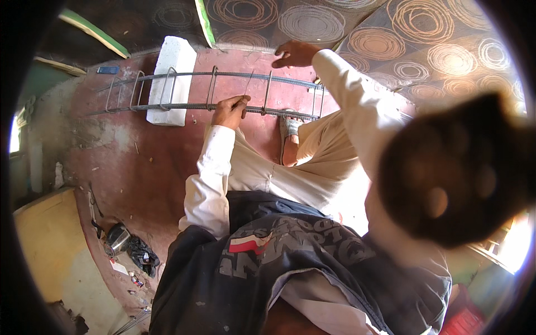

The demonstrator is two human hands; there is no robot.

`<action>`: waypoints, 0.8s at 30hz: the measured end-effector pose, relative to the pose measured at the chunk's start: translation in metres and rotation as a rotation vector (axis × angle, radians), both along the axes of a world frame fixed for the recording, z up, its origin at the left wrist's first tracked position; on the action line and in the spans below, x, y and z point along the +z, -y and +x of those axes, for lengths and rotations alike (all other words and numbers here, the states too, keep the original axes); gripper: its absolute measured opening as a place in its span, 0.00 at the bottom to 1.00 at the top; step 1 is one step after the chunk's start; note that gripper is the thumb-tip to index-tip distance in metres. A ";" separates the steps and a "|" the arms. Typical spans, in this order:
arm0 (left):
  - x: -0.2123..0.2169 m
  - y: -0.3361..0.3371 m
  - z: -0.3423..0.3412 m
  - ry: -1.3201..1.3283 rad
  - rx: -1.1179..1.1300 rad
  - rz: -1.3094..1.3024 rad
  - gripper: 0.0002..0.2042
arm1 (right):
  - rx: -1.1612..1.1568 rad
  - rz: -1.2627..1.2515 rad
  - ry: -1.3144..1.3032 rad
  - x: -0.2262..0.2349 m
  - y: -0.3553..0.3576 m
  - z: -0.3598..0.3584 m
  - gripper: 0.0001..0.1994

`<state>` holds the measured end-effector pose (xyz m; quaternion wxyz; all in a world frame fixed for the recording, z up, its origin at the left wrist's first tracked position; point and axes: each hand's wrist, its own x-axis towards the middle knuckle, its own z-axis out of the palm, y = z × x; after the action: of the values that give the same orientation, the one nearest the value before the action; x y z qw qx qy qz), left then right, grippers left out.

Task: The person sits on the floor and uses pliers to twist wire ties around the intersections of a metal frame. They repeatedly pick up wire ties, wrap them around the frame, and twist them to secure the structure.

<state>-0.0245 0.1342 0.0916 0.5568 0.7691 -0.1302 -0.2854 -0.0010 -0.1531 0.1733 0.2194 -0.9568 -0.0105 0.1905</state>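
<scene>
A frame of two long ribbed steel bars (192, 106) with several bent wire stirrups (213, 88) lies across the floor in front of me. Its left part rests over a white block (167, 117). At the near bar, my left hand (228, 114) is closed, with a thin wire (249, 82) rising from its pinched fingertips. Beyond the far bar, my right hand (297, 54) hovers near a stirrup, fingers bent and apart, with nothing visible in them. My sandalled foot (290, 127) stands at the near bar, to the right of my left hand.
Patterned panels (312, 23) with circles line the far side. A small blue object (108, 70) lies beyond the bars' left end. At lower left are a metal cup (117, 239), a black plastic bag (143, 255) and a yellowish board (53, 240). A blurred dark shape (452, 173) blocks the right side.
</scene>
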 end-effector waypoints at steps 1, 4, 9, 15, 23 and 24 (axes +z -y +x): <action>-0.002 0.011 0.001 -0.070 0.025 0.013 0.10 | -0.016 -0.119 -0.010 -0.040 0.024 0.007 0.27; -0.015 0.052 0.008 0.008 -0.038 0.221 0.12 | -0.091 -0.325 -0.154 -0.142 0.073 -0.007 0.33; -0.034 0.035 0.030 0.240 -0.127 0.639 0.12 | -0.441 0.129 -0.359 -0.127 0.012 -0.005 0.42; -0.139 0.049 0.089 0.426 -0.482 0.984 0.11 | -0.509 0.134 -0.281 -0.113 0.000 0.008 0.39; -0.069 0.119 0.056 -0.183 -0.072 0.307 0.13 | -0.624 0.117 -0.283 -0.112 0.018 -0.005 0.36; -0.074 0.119 0.056 -0.207 -0.053 0.282 0.15 | -0.623 0.128 -0.279 -0.111 0.016 -0.005 0.36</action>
<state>0.0317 0.0157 0.0172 0.4460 0.8025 -0.0509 -0.3930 -0.0058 -0.1688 0.0626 0.3257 -0.8632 0.3002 0.2423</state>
